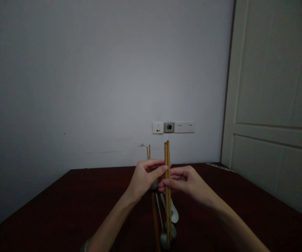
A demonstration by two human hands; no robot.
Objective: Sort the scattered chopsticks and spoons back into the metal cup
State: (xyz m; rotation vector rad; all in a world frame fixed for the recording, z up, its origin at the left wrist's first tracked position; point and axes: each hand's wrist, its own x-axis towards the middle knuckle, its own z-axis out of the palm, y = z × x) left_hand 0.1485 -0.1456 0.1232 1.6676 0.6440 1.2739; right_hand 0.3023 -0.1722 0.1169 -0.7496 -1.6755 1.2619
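A pair of wooden chopsticks (167,203) stands nearly upright in front of me, held between both hands. My left hand (148,175) is closed on them from the left, thumb against the near side. Slightly lower, my right hand (184,180) pinches the same pair from the right. Beneath them on the table lie a white ceramic spoon (175,214) with a blue mark, a metal spoon (163,240) with a long thin handle, and another spoon bowl partly covered by the chopsticks. More chopsticks (155,220) lie left of the spoons.
Behind my left hand stands a pale container (154,184), mostly hidden, with two thin sticks (148,151) rising above the hand. The dark red table (88,203) meets a plain wall with sockets (184,127). A pale panelled door (274,105) borders the right side.
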